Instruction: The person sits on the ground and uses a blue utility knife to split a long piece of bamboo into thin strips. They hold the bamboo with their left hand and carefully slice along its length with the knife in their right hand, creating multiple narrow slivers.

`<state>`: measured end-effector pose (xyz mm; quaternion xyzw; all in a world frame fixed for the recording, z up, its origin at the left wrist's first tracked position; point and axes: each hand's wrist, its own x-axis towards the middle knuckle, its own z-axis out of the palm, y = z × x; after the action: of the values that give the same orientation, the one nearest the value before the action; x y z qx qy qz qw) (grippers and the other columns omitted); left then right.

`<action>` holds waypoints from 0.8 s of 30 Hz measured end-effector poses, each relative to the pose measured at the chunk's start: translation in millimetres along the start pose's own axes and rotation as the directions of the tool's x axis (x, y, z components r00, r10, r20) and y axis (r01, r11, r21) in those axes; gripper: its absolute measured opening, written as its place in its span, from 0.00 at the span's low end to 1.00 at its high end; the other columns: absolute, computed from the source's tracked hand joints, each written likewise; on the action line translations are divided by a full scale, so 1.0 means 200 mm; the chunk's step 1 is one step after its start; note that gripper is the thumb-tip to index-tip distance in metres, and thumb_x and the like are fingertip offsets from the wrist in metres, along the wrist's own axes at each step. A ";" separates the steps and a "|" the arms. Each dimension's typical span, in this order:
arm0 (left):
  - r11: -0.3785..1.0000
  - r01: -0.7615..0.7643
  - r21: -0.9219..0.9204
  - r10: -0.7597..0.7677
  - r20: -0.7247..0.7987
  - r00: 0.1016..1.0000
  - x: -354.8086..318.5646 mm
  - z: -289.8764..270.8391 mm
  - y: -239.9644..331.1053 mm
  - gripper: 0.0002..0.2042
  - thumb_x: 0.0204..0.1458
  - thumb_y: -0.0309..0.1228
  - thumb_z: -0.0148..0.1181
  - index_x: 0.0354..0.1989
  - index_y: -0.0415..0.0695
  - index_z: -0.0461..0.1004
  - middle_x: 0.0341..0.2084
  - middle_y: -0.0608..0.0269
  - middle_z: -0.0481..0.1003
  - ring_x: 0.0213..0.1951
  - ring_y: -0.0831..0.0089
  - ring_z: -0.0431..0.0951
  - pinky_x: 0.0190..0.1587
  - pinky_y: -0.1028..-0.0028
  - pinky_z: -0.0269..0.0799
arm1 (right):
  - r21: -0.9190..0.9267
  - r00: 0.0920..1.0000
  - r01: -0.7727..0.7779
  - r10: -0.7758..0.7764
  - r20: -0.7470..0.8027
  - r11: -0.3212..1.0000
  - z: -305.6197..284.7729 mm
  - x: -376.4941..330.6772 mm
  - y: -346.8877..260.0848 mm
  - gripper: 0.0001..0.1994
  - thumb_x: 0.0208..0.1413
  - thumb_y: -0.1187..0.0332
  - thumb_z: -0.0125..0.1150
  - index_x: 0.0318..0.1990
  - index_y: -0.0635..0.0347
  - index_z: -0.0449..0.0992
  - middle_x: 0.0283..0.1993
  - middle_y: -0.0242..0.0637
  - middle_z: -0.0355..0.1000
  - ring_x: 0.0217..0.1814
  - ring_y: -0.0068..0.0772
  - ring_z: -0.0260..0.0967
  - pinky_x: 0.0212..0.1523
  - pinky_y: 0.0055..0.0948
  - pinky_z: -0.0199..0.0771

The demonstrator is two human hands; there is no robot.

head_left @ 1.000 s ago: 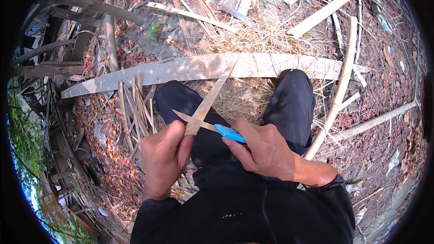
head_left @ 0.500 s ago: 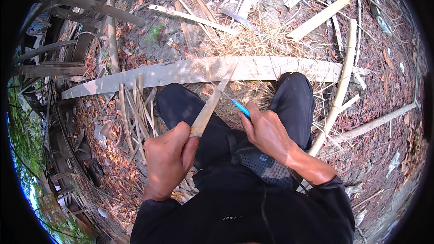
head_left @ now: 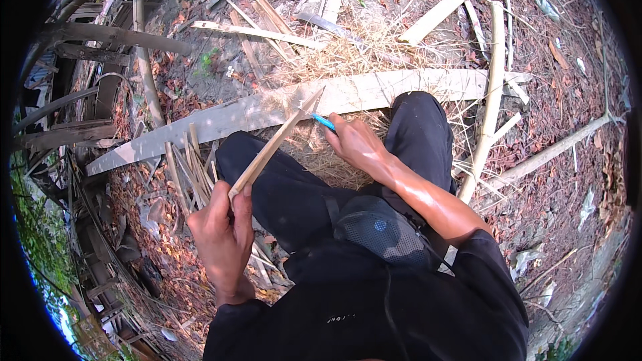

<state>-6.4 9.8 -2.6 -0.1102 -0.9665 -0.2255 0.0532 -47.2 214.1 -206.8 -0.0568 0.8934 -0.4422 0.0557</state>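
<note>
My left hand (head_left: 224,230) is closed around the lower end of a flat, pointed bamboo strip (head_left: 271,150), which slants up and to the right in front of my lap. Its tip lies over a long pale plank (head_left: 374,90) across the ground. In my right hand (head_left: 358,142) is a small blue-handled knife (head_left: 325,122), gripped with the blade end at the strip's upper part. Whether the blade cuts in cannot be made out. Both hands are above my dark trouser legs (head_left: 257,167).
Straw-like shavings (head_left: 354,53) lie beyond the plank. A bundle of thin sticks (head_left: 194,157) is left of my left knee. To the right leans a pale pole (head_left: 491,93). Weathered timber (head_left: 120,37) is stacked at the left, and a mesh piece (head_left: 381,230) hangs over my lap.
My left hand has shifted left and down with the strip, which now shows a narrower side. My right hand has moved up and left, bringing the knife to the strip's upper part.
</note>
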 end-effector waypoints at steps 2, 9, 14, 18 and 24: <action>0.998 -0.025 0.060 0.028 -0.048 0.998 0.01 -0.03 -0.04 0.11 0.60 0.26 0.60 0.27 0.37 0.66 0.10 0.54 0.64 0.11 0.64 0.63 0.17 0.69 0.56 | -0.045 0.999 0.011 -0.010 0.039 0.999 0.02 0.07 -0.03 0.14 0.65 0.62 0.51 0.43 0.68 0.71 0.21 0.54 0.73 0.27 0.59 0.76 0.32 0.53 0.76; 0.999 -0.043 0.032 0.042 0.033 0.999 -0.04 -0.06 -0.02 0.09 0.58 0.23 0.59 0.27 0.37 0.67 0.12 0.52 0.66 0.12 0.65 0.66 0.18 0.71 0.59 | -0.103 0.960 -0.275 0.280 0.032 0.956 0.17 0.12 0.45 0.17 0.68 0.59 0.47 0.46 0.69 0.65 0.34 0.65 0.75 0.39 0.65 0.76 0.40 0.54 0.74; 1.000 -0.009 0.021 0.008 0.039 0.999 -0.02 -0.05 0.00 0.09 0.57 0.23 0.60 0.27 0.37 0.67 0.12 0.51 0.67 0.13 0.60 0.69 0.18 0.69 0.60 | 0.361 0.985 0.154 -0.172 0.017 0.920 -0.25 -0.16 -0.38 0.14 0.69 0.63 0.46 0.54 0.64 0.61 0.29 0.59 0.70 0.31 0.67 0.67 0.35 0.56 0.65; 1.000 -0.016 0.007 0.016 0.038 0.999 0.01 -0.03 0.04 0.09 0.57 0.23 0.61 0.28 0.38 0.67 0.12 0.51 0.66 0.13 0.57 0.68 0.18 0.68 0.60 | 0.057 0.948 0.288 -0.276 -0.157 0.956 -0.20 -0.31 -0.45 0.10 0.67 0.66 0.50 0.46 0.64 0.66 0.23 0.52 0.71 0.23 0.55 0.72 0.22 0.47 0.71; 0.998 -0.041 0.037 0.041 0.001 0.999 0.03 -0.03 0.06 0.11 0.56 0.23 0.62 0.27 0.38 0.65 0.11 0.53 0.65 0.13 0.58 0.68 0.18 0.68 0.59 | 0.010 0.962 0.203 -0.198 -0.186 0.979 -0.23 -0.28 -0.34 0.10 0.66 0.65 0.52 0.39 0.64 0.64 0.16 0.47 0.68 0.17 0.54 0.70 0.18 0.46 0.70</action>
<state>-8.6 19.1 7.9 -0.1291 -0.9681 -0.2062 0.0598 4.5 218.0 -122.9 -0.1052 0.8779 -0.4617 -0.0712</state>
